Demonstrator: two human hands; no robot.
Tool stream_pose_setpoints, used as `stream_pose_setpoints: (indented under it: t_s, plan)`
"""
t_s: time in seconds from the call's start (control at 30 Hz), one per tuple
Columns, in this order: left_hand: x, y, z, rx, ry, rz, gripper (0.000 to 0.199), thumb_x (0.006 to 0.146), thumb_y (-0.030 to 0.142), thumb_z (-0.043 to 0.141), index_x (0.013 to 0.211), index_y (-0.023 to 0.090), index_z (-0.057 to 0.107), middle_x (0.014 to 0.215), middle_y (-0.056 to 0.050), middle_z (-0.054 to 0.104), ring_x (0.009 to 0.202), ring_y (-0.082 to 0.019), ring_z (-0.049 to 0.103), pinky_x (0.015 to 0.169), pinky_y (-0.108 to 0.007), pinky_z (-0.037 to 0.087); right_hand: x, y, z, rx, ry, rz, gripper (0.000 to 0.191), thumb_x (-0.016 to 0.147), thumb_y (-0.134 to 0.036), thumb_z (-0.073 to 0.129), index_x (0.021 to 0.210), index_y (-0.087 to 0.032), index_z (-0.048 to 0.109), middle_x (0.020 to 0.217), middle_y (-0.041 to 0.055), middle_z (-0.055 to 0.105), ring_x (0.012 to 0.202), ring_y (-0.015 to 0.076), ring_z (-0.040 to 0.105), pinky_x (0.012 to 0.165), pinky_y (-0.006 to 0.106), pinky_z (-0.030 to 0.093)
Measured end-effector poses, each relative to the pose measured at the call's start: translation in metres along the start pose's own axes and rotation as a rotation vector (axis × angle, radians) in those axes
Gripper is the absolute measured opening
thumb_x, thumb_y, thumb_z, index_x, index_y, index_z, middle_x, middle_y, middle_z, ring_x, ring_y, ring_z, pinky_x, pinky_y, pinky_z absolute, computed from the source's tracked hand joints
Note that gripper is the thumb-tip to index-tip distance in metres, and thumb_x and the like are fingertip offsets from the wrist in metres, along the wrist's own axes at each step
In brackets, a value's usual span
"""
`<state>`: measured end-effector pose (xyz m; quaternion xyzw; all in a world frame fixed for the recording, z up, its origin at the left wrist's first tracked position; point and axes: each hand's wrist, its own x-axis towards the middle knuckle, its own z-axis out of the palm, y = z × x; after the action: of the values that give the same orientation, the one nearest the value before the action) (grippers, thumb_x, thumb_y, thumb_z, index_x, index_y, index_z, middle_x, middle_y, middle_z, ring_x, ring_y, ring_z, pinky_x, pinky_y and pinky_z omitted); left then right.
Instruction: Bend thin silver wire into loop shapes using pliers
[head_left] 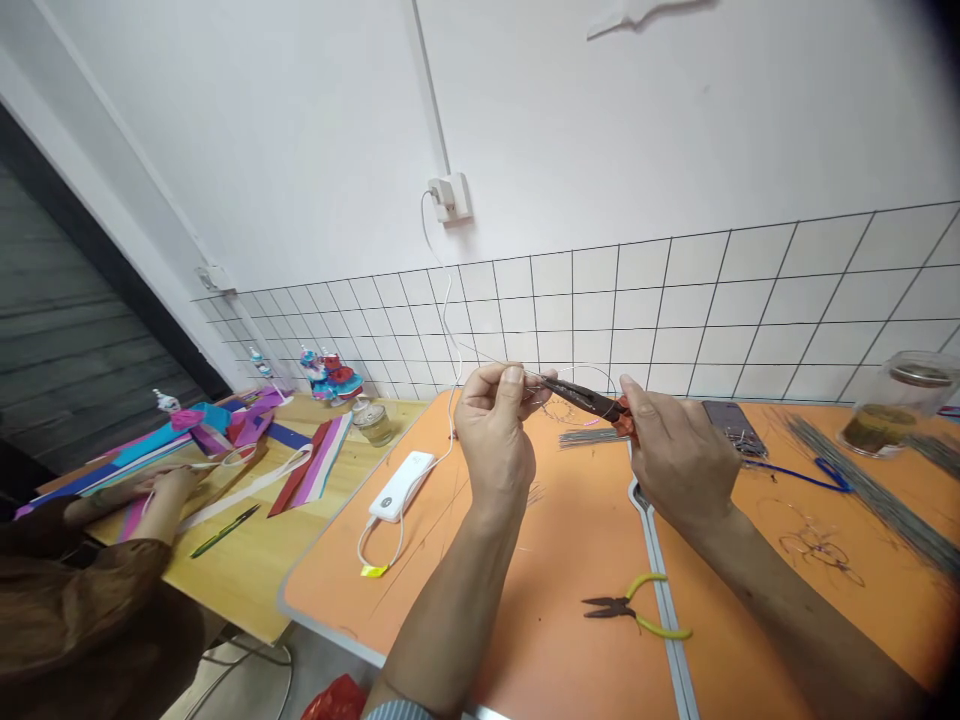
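My left hand [499,430] pinches a thin wire [484,354] between thumb and fingers, above the orange table [570,540]. Wrapped round the red handles of long-nosed pliers [589,397] is my right hand [679,455]. The dark jaws point left and reach the wire beside my left fingertips. A loop of the wire arches over the pliers. Whether the jaws are fully closed on it is too small to tell.
Yellow-handled pliers [634,607] lie near the front. A white power bank [403,486] with a cable is at left. Wire bundles [877,490], a phone [735,428] and a glass jar [889,405] are at right. Another person's arms [161,500] rest at the wooden table [247,560].
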<state>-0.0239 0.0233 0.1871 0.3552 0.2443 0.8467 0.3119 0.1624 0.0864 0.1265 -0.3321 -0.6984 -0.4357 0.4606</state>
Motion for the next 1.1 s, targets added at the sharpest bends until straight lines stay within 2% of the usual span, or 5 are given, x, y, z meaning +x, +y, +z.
stream_pose_setpoints:
  t_s: [0.27,0.47,0.67,1.1]
  plan:
    - [-0.0026,0.0028,-0.0010,0.047,-0.001,-0.006,0.027,0.087,0.036,0.089,0.088,0.017,0.069,0.077,0.001,0.072,0.087,-0.023,0.085,0.075,-0.027,0.064,-0.0039,0.0058,0.0062,0.024,0.041,-0.021,0.051,0.097,-0.006,0.071,0.148,-0.011,0.067,0.097,0.0050,0.081,0.083,0.0213,0.056,0.071,0.033,0.037]
    - [-0.0023,0.0028,-0.0023,0.053,-0.023,0.009,0.027,0.088,0.036,0.088,0.088,0.018,0.069,0.080,0.001,0.072,0.086,-0.023,0.085,0.077,-0.028,0.065,-0.0023,0.0077,0.0061,0.030,0.051,-0.027,0.065,0.099,-0.008,0.070,0.162,-0.014,0.055,0.098,0.0038,0.082,0.080,0.0208,0.056,0.070,0.033,0.037]
    - [-0.0050,0.0040,-0.0019,0.076,-0.041,0.026,0.026,0.091,0.037,0.085,0.089,0.018,0.068,0.086,-0.001,0.074,0.091,-0.021,0.084,0.080,-0.029,0.065,-0.0038,0.0084,0.0064,0.043,0.032,-0.010,0.071,0.099,-0.008,0.067,0.167,-0.017,0.048,0.103,0.0043,0.083,0.081,0.0205,0.058,0.069,0.035,0.038]
    - [-0.0034,0.0011,-0.0026,0.097,-0.052,0.059,0.029,0.090,0.041,0.087,0.092,0.019,0.068,0.086,0.000,0.073,0.090,-0.021,0.083,0.081,-0.031,0.065,-0.0030,0.0092,0.0066,0.038,0.025,-0.024,0.057,0.098,-0.007,0.068,0.154,-0.015,0.059,0.101,0.0043,0.083,0.081,0.0210,0.057,0.070,0.035,0.038]
